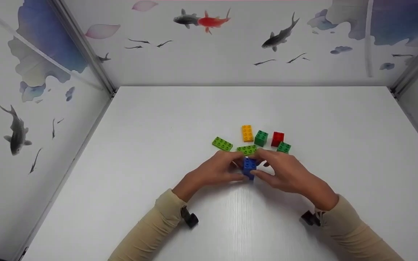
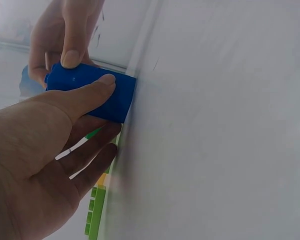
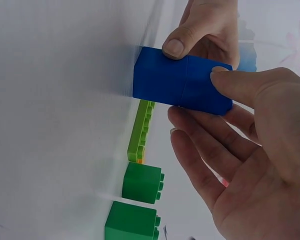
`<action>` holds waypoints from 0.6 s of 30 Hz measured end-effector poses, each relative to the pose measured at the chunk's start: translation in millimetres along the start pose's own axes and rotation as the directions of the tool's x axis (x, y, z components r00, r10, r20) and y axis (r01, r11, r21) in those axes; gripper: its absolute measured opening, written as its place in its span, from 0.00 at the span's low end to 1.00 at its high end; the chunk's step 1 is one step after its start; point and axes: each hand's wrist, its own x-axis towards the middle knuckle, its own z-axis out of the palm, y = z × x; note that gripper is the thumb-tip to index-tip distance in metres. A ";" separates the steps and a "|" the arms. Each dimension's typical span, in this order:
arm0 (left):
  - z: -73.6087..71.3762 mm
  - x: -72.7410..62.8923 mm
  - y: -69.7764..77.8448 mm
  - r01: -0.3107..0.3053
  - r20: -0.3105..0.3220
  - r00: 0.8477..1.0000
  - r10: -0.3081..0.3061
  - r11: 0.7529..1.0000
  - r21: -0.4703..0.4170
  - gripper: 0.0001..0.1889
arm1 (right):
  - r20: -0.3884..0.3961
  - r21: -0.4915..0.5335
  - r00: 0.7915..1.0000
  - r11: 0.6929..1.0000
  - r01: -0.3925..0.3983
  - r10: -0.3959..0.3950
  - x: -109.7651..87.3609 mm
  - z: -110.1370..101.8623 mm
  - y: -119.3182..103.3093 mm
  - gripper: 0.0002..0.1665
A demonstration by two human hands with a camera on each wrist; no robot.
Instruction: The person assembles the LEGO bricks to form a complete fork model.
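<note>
Legible text: none. 1 small mark appears on the side face of the blue building-brick stack [image 2: 73, 79], between the thumb tips of the left hand [image 2: 40, 150] and the right hand [image 2: 72, 30]; its characters are too small to read. On the light-green 2x4 building brick [image 1: 222, 144], beyond the left hand, the stud tops are too small to show any lettering.

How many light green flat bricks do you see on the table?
2. The left light green brick lies beyond the left hand; the right light green brick lies beyond the blue bricks, near the right hand. More may be hidden.
</note>
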 end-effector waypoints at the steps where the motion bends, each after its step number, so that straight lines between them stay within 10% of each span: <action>1: -0.1 -0.2 0.0 0.001 0.000 1.000 -0.001 1.000 0.001 0.17 | 0.000 0.002 1.000 1.000 0.001 -0.001 0.2 0.5 0.3 0.21; 18: 3.8 -0.4 3.5 0.028 -0.038 0.999 -0.025 0.997 0.078 0.18 | 0.027 0.019 0.999 0.999 -0.031 0.030 0.3 -0.3 -0.8 0.23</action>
